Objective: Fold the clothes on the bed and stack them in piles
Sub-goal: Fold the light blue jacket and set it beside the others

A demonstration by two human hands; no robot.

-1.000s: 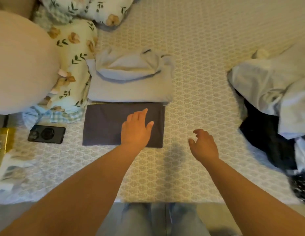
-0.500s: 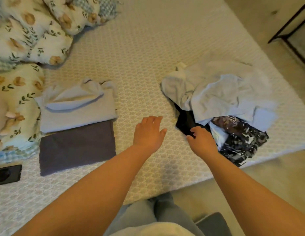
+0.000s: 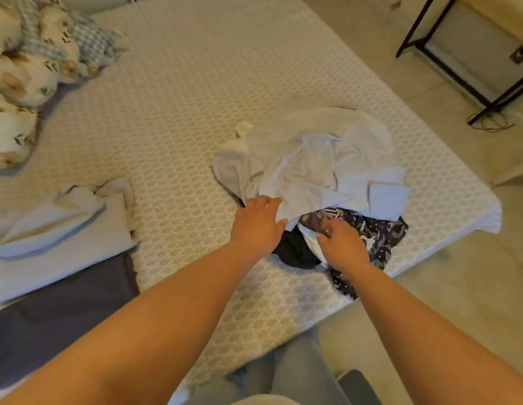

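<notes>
At the near edge of the bed [image 3: 178,118], the left hand [image 3: 255,226] rests with relaxed fingers on a pale garment [image 3: 310,176], while the right hand [image 3: 343,247] pinches into the unfolded heap, likely choosing the next piece. Farther left lie a folded grey piece [image 3: 58,311] and a folded pale top [image 3: 61,232].

Floral pillows [image 3: 26,80] lie heaped at the bed's far left corner, a checked cloth [image 3: 87,39] draped among them. On the tiled floor [image 3: 371,39] stands a black metal frame [image 3: 459,80], with a cable [image 3: 491,124] coiled at its foot.
</notes>
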